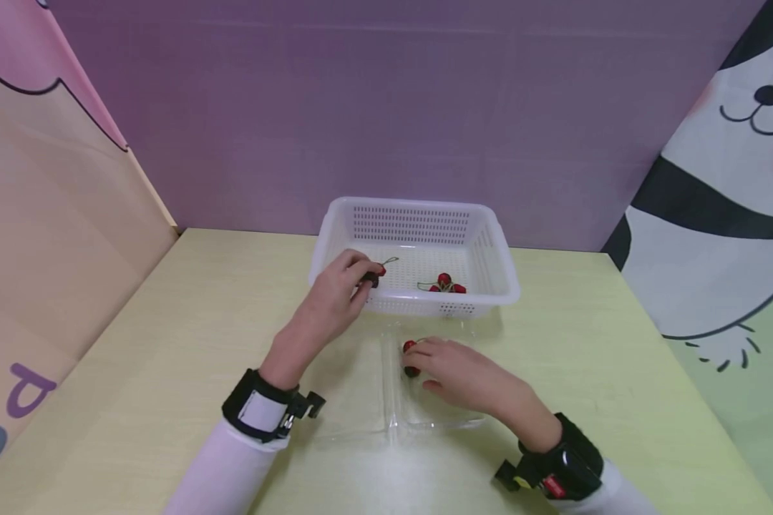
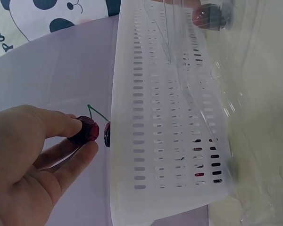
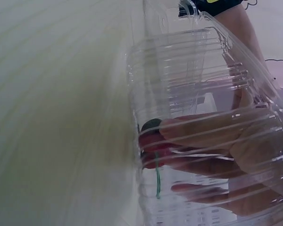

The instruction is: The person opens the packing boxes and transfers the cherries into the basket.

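Observation:
My left hand [image 1: 335, 297] is over the near left part of the white basket [image 1: 419, 304]. Thumb and fingers pinch a dark red cherry [image 2: 86, 130]. A green stem joins it to a second cherry [image 2: 107, 133], partly hidden by the basket's rim in the left wrist view. My right hand [image 1: 460, 372] reaches into the right half of a clear plastic clamshell box [image 1: 389, 400]. Its extended fingers and thumb are right at a pair of cherries [image 3: 153, 141] low in the box, with a green stem hanging beside them. The box wall partly blurs this contact.
More red cherries [image 1: 444, 284] with stems lie in the basket, right of my left hand. The clamshell lies unfolded just in front of the basket on the pale wooden table [image 1: 187, 343]. A purple panel [image 1: 393, 114] stands behind, with printed panels at both sides.

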The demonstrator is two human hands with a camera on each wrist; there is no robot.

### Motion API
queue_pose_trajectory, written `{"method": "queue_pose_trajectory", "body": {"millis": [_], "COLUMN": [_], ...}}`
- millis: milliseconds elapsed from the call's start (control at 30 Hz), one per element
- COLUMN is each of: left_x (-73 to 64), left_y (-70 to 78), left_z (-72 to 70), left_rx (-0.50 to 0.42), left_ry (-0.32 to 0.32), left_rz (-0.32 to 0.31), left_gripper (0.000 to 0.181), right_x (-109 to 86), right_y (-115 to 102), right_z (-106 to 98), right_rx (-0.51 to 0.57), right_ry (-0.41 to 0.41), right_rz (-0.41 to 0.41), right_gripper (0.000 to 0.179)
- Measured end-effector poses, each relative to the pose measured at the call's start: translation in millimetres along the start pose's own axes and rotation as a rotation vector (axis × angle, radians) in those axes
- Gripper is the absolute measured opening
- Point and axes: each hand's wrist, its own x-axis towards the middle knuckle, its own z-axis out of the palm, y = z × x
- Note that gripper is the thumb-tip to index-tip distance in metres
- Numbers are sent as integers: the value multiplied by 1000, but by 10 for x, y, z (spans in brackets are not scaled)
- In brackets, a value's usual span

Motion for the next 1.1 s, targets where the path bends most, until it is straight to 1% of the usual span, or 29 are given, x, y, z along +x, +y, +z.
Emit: {"method": "queue_pose_trajectory", "body": {"millis": [300,433,567,767,867,1100], "left_x": [-7,-6,-7,-16,-22,-33], "left_y": [-48,-62,-81,-97,-114,-153], "left_z": [-1,-2,-6,-14,-16,-16], "left_rx": [12,23,57,90,95,97], "left_ry": [-18,-24,-24,-53,-52,-31], "left_rz": [-109,-132,-150,-205,-213,-206], "left_gripper": [21,21,19,22,22,22], "right_x": [4,4,6,3,-2,-14], "right_y": [-6,-6,-5,-2,-4,-5], "right_z": [-2,-3,5,16,17,2], "right_rx": [4,24,59,83,83,62], "right_ry": [-21,-16,-6,-19,-22,-11], "right_rz": [13,25,37,56,52,42], "right_gripper": [34,29,25,20,18,15]}}
